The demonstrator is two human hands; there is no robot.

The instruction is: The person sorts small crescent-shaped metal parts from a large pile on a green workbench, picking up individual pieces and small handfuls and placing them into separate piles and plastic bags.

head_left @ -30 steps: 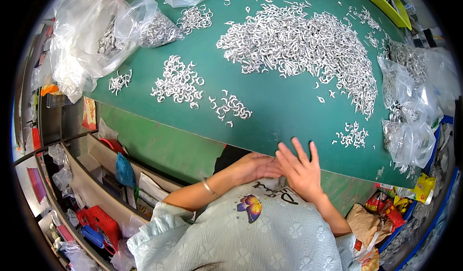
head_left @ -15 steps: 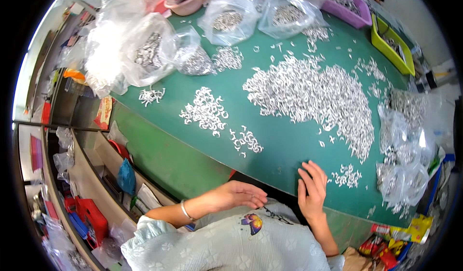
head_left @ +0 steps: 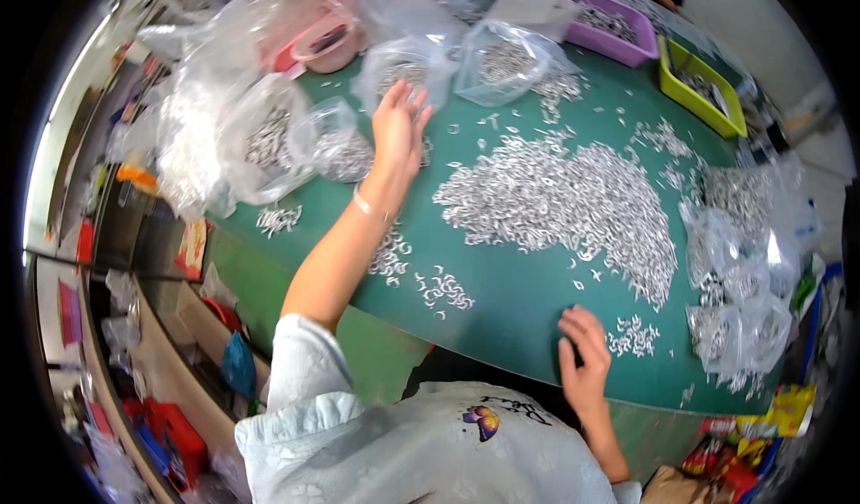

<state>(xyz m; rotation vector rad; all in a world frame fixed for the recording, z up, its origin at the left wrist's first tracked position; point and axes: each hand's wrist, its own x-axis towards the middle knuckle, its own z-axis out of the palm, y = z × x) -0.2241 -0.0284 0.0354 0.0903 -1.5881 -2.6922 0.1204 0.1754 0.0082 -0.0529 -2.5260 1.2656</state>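
Hovering by a bag point(head_left: 442, 77) of silvery pieces point(head_left: 399, 71), the left hand point(head_left: 399, 126), like the right hand point(head_left: 585, 359), has a parted, empty grip.

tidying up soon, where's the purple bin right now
In the head view, the purple bin stands at the upper right, just left of the lime bin.

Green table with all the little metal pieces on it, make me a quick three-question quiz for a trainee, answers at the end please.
1. Which hand has a bangle on its wrist?
2. True or false: in the view, the purple tray stands left of the yellow-green tray.
3. The right hand is nearest to: A) a small pile of metal pieces; B) the pink bowl; C) the purple tray.

Key: 1. The left hand. 2. True. 3. A.
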